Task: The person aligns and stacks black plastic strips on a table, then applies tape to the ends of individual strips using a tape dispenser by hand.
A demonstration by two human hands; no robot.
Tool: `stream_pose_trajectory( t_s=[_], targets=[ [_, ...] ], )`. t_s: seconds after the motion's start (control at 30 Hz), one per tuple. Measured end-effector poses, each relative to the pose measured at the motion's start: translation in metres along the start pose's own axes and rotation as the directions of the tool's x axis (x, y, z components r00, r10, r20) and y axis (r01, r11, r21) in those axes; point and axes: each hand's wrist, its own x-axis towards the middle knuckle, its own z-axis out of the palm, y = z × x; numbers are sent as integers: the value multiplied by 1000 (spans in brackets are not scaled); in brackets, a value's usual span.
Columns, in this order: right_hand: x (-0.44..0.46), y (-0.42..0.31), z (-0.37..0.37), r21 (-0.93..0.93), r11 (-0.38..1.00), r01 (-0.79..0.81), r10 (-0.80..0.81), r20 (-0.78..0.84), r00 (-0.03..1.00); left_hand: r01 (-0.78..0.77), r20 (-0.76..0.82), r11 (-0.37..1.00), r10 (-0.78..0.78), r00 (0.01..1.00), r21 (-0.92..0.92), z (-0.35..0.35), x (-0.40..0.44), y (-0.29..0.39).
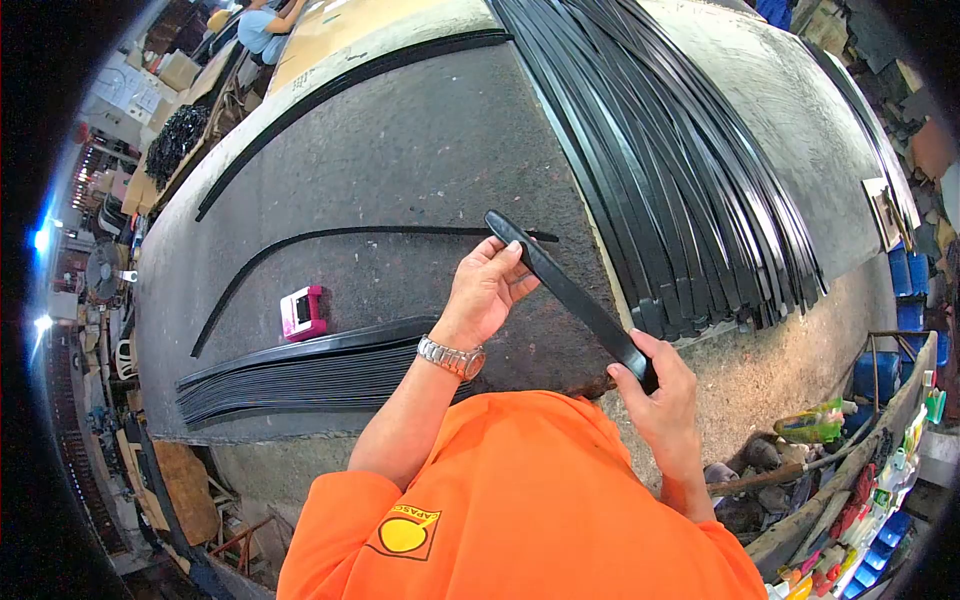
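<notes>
A black belt strap (580, 298) stretches slantwise between my two hands, above the dark table mat. My left hand (487, 290) pinches it near its rounded upper end, thumb on top. At the lower right end, my right hand (657, 393) grips it between thumb and fingers. Behind my left hand, a single narrow black strip (290, 242) lies curved on the mat. A neat stack of black strips (310, 372) rests below it, partly hidden by my left forearm. To the right lies a large bundle of long black strips (660, 170).
A pink and white box-like object (304, 313) sits on the dark mat (420, 140). More thin black strips (350, 84) run along the mat's far edge. Another person (264, 30) is at the far upper left. Blue bins (877, 375) and clutter stand at the right.
</notes>
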Motion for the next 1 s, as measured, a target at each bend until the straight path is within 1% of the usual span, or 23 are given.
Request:
stream_pose_trajectory(
  t_s=[0.3, 0.4, 0.5, 0.6, 0.8, 0.9, 1.0],
  targets=[
    [0, 0, 0, 5, 999, -35, 35, 9, 999, -8, -2, 1000, 8, 1000, 1, -1, 1, -2],
    [0, 4, 0, -8, 999, -32, 32, 9, 999, -12, -26, 1000, 12, 1000, 7, 8, -4, 3],
    [1, 6, -3, 0, 999, -50, 50, 15, 999, -43, 39, 999, 43, 998, -3, 9, -6, 6],
    [1, 12, -7, 6, 999, -33, 33, 10, 999, -58, 41, 998, 57, 998, 24, 9, -6, 5],
    [2, 10, -10, 9, 998, -58, 58, 21, 998, -34, -21, 996, 36, 999, 77, 0, 0, -1],
    [2, 10, -10, -6, 998, -60, 60, 44, 997, -62, 13, 996, 61, 998, 59, -2, 1, -3],
    [1, 10, -11, -8, 995, -99, 99, 78, 992, -114, 32, 993, 114, 993, 16, 12, -3, 2]
  ],
)
